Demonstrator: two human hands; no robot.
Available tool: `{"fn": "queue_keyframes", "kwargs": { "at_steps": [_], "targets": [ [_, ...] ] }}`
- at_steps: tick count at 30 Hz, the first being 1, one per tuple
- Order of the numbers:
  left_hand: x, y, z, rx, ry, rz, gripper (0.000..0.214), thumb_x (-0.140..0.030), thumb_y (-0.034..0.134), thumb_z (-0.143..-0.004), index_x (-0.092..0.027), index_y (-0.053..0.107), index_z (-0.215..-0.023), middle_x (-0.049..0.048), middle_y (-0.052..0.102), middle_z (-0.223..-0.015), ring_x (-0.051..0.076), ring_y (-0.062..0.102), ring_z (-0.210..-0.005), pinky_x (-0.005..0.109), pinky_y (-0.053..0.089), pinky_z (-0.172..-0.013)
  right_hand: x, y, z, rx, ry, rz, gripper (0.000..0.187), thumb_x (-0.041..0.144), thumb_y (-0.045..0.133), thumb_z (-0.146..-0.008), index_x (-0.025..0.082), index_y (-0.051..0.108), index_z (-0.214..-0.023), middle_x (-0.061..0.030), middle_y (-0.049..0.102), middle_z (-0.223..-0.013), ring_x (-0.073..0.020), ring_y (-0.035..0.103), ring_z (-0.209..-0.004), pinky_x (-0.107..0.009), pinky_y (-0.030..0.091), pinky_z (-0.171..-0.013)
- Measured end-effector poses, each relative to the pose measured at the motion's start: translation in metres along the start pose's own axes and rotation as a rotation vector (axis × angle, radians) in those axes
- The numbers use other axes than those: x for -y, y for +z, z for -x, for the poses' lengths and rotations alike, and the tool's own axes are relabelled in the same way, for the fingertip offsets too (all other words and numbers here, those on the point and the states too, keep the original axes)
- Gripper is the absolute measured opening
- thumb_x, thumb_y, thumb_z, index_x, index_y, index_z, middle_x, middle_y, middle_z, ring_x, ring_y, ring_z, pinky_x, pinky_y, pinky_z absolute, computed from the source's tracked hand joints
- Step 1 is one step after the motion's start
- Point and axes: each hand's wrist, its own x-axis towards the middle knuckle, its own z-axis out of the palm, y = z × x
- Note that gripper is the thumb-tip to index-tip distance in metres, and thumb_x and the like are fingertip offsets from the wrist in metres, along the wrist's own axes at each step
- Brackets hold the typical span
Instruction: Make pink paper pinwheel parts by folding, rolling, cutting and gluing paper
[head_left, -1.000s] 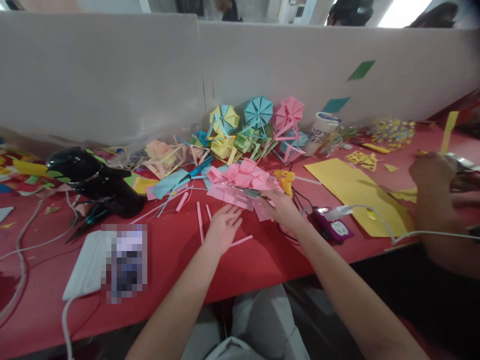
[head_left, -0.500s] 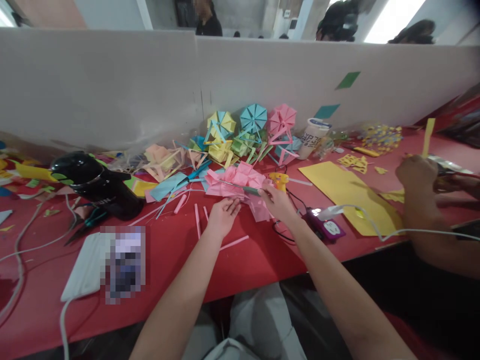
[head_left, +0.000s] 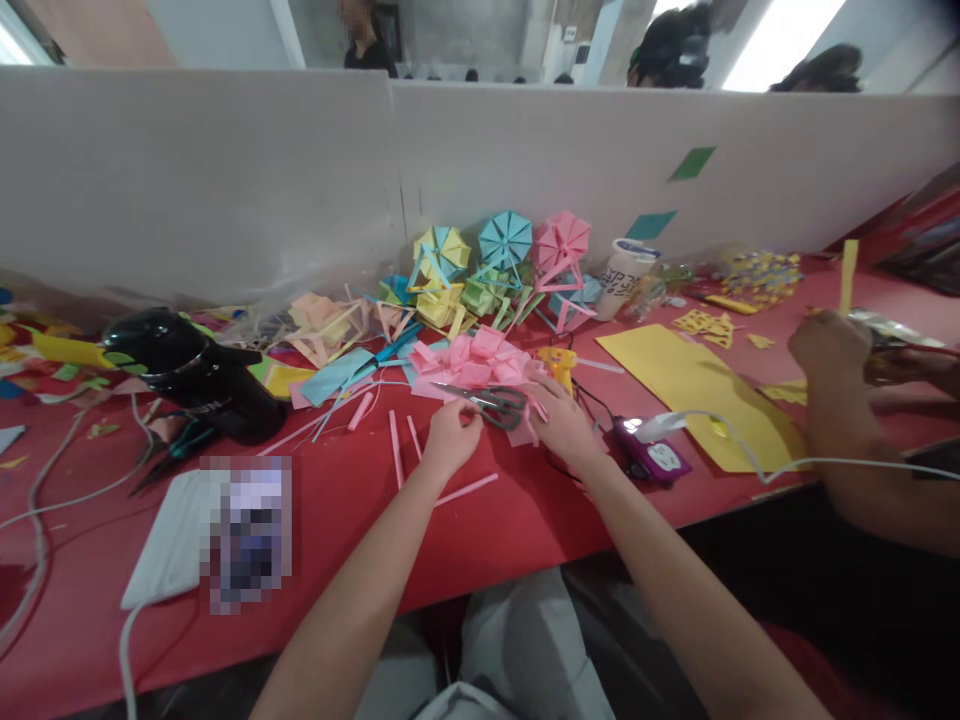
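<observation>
A pair of scissors (head_left: 504, 402) with dark handles lies flat across the front of a heap of pink folded paper (head_left: 480, 355). My left hand (head_left: 454, 436) is beside the blades, thumb and fingers drawn together; whatever they pinch is too small to make out. To the right of the scissors' handles, my right hand (head_left: 561, 418) reaches over the pink paper with its fingers stretched and apart, touching the paper's edge. Several rolled pink paper sticks (head_left: 396, 448) lie on the red table in front. Just behind my right hand is a yellow glue gun (head_left: 559, 362).
Paper umbrellas (head_left: 506, 240) stand against the white partition (head_left: 225, 170). At left are a black bottle (head_left: 202, 375), pliers (head_left: 176, 450) and a white pouch (head_left: 169, 540). At right are a purple power adapter (head_left: 651, 450), yellow card (head_left: 697, 400) and another person's hand (head_left: 831, 350).
My right hand has let go of the scissors, which now lie flat, and has moved onto the pink paper beside them. My left hand's fingers have closed together.
</observation>
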Motion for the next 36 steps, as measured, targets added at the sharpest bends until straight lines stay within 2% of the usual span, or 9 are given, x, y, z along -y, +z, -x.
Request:
{"fn": "queue_keyframes", "kwargs": {
  "at_steps": [3, 7, 9, 14, 19, 24, 29, 31, 36],
  "targets": [
    [-0.002, 0.001, 0.002, 0.064, 0.195, -0.3, 0.018, -0.003, 0.063, -0.075, -0.02, 0.068, -0.074, 0.0018, 0.071, -0.083, 0.018, 0.064, -0.079, 0.032, 0.051, -0.086, -0.001, 0.002, -0.009, 0.012, 0.095, 0.171, 0.048, 0.005, 0.049, -0.082, 0.018, 0.065, -0.126, -0.0143, 0.057, -0.143, -0.029, 0.059, -0.122, -0.039, 0.054, -0.089],
    [-0.002, 0.003, 0.003, 0.131, 0.28, -0.498, 0.017, -0.006, 0.059, -0.081, -0.018, 0.07, -0.082, 0.0053, 0.075, -0.09, 0.019, 0.068, -0.085, 0.032, 0.054, -0.085, 0.004, 0.001, -0.03, 0.042, 0.135, 0.18, 0.027, 0.01, 0.048, -0.088, 0.018, 0.074, -0.089, -0.0128, 0.075, -0.099, -0.0255, 0.069, -0.088, -0.034, 0.053, -0.071],
    [0.0, 0.004, 0.001, 0.143, 0.292, -0.503, 0.018, -0.005, 0.059, -0.081, -0.018, 0.071, -0.086, 0.0059, 0.076, -0.094, 0.02, 0.07, -0.09, 0.032, 0.054, -0.088, 0.009, -0.005, -0.045, -0.011, 0.101, 0.135, 0.025, 0.011, 0.049, -0.09, 0.016, 0.073, -0.093, -0.0122, 0.075, -0.098, -0.024, 0.068, -0.09, -0.033, 0.053, -0.078],
    [0.006, 0.005, -0.005, 0.134, 0.26, -0.375, 0.029, -0.005, 0.062, -0.079, -0.018, 0.072, -0.103, 0.0091, 0.074, -0.108, 0.022, 0.07, -0.1, 0.035, 0.055, -0.093, 0.027, -0.029, -0.086, -0.33, -0.048, -0.164, 0.024, 0.016, 0.049, -0.09, 0.017, 0.071, -0.1, -0.0094, 0.071, -0.092, -0.022, 0.067, -0.087, -0.035, 0.055, -0.083],
    [0.007, -0.001, -0.017, 0.076, 0.132, -0.023, 0.035, -0.007, 0.071, -0.072, -0.018, 0.071, -0.106, 0.0128, 0.07, -0.122, 0.026, 0.067, -0.113, 0.037, 0.051, -0.1, 0.043, -0.038, -0.103, -0.44, 0.003, -0.502, 0.02, 0.036, 0.056, -0.092, 0.02, 0.067, -0.097, -0.0061, 0.065, -0.089, -0.0183, 0.066, -0.074, -0.032, 0.058, -0.065],
    [-0.001, -0.013, -0.016, 0.025, 0.035, 0.235, 0.042, -0.009, 0.083, -0.06, -0.019, 0.072, -0.099, 0.0126, 0.067, -0.129, 0.028, 0.057, -0.129, 0.04, 0.037, -0.115, 0.057, -0.042, -0.079, -0.474, 0.047, -0.626, 0.024, 0.045, 0.058, -0.092, 0.022, 0.062, -0.092, -0.0043, 0.066, -0.084, -0.0173, 0.067, -0.074, -0.034, 0.058, -0.073],
    [-0.02, -0.027, 0.001, 0.231, 0.0, 0.702, 0.037, -0.033, 0.086, -0.063, -0.021, 0.067, -0.093, 0.0078, 0.071, -0.118, 0.026, 0.065, -0.118, 0.042, 0.048, -0.106, 0.062, -0.04, -0.03, -0.311, 0.004, -0.632, 0.032, 0.046, 0.059, -0.092, 0.022, 0.062, -0.072, -0.0065, 0.066, -0.083, -0.02, 0.064, -0.081, -0.037, 0.053, -0.078],
    [-0.024, -0.033, 0.003, 0.197, -0.016, 0.671, 0.035, -0.033, 0.085, -0.064, -0.021, 0.067, -0.091, 0.0066, 0.074, -0.112, 0.024, 0.068, -0.111, 0.04, 0.052, -0.101, 0.06, -0.032, -0.012, -0.211, -0.012, -0.677, 0.031, 0.043, 0.062, -0.09, 0.022, 0.061, -0.068, -0.0062, 0.066, -0.082, -0.0194, 0.063, -0.079, -0.036, 0.052, -0.074],
    [-0.015, -0.056, -0.006, -0.103, 0.031, 0.308, 0.03, -0.018, 0.08, -0.065, -0.017, 0.07, -0.093, 0.0073, 0.076, -0.094, 0.025, 0.072, -0.092, 0.038, 0.06, -0.081, 0.055, -0.004, 0.012, -0.067, 0.073, -0.727, 0.022, 0.039, 0.066, -0.087, 0.021, 0.064, -0.075, -0.0046, 0.066, -0.076, -0.018, 0.062, -0.073, -0.034, 0.053, -0.071]
  ]
}}
